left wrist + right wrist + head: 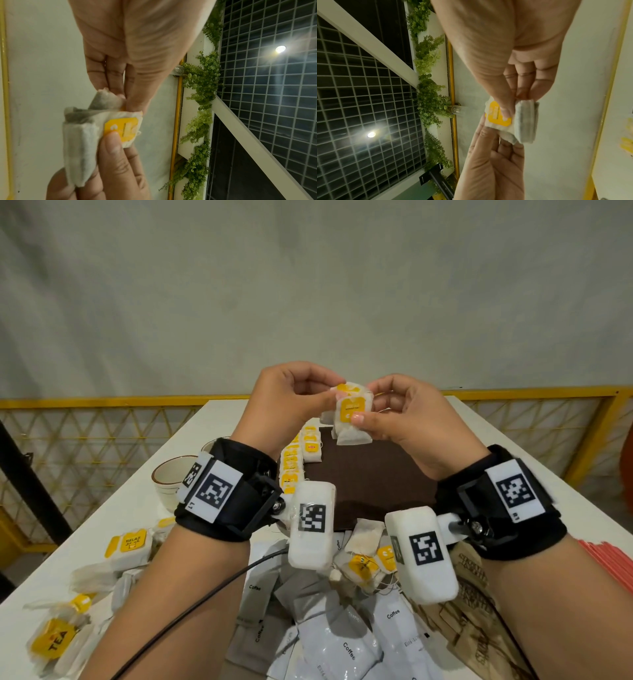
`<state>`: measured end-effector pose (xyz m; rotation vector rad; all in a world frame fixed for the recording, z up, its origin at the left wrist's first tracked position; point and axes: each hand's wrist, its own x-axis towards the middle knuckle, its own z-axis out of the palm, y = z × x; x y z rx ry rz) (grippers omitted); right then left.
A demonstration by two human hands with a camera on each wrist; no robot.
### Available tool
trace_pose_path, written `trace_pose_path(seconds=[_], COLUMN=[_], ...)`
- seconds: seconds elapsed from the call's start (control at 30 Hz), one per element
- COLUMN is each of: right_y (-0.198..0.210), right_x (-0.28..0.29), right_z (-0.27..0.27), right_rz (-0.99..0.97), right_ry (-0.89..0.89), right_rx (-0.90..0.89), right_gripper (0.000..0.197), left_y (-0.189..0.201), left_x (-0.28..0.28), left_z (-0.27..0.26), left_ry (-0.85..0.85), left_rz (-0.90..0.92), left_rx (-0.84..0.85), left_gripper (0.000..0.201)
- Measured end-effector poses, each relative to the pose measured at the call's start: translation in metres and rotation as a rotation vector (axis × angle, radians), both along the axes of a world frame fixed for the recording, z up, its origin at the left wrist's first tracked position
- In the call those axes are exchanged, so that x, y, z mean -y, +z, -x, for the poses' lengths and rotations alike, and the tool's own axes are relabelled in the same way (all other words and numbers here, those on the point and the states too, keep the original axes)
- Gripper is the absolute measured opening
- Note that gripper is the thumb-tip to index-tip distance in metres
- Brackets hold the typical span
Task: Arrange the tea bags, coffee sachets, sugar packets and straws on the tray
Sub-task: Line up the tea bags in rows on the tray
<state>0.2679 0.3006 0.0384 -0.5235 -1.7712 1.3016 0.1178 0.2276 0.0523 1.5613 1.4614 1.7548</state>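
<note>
Above the brown tray [370,481], both hands are up off the table [130,529]: left hand [291,402] and right hand [407,419] each pinch a small clump of tea bags [352,419] between thumb and fingertips. More tea bags line the tray's left edge [298,460]; coffee sachets [342,642] are piled near the wrists, cup [171,481] to the left

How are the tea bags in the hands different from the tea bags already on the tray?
The held tea bags are up in the air, pinched by the left hand and the right hand; the tray tea bags lie on the brown tray. The held ones are bunched together; the tray ones form a neat row along its left edge. Both have yellow tags.
</note>
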Motion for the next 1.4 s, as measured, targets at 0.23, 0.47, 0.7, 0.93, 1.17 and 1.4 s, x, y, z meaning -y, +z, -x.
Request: trace_pose_path(seconds=[0.23, 0.47, 0.7, 0.93, 1.17, 1.4], right_y=[0.003, 0.003, 0.001, 0.001, -0.016, -0.035], right_x=[-0.004, -0.003, -0.002, 0.0, -0.005, 0.006], right_z=[-0.004, -0.002, -0.001, -0.001, -0.013, -0.011], right_rz=[0.092, 0.187, 0.142, 0.163, -0.22, -0.571], right_ry=[0.028, 0.043, 0.003, 0.044, 0.171, 0.35], right_rx=[-0.086, -0.197, -0.201, -0.162, 0.784, 1.378], right_gripper=[0.024, 0.022, 0.023, 0.023, 0.027, 0.068], left_y=[0.0, 0.002, 0.002, 0.0, 0.006, 0.011], left_x=[0.0, 0.003, 0.004, 0.002, 0.011, 0.021], left_z=[-0.001, -0.007, -0.009, -0.001, 0.033, 0.037], left_ry=[-0.06, -0.126, -0.107, -0.06, 0.031, -0.024], left_rz=[-0.001, 0.012, 0.038, 0.062, 0.057, 0.032], left_rx=[0.147, 0.195, 0.163, 0.055, 0.05, 0.085], left_gripper=[0.007, 0.011, 0.017, 0.02, 0.022, 0.021])
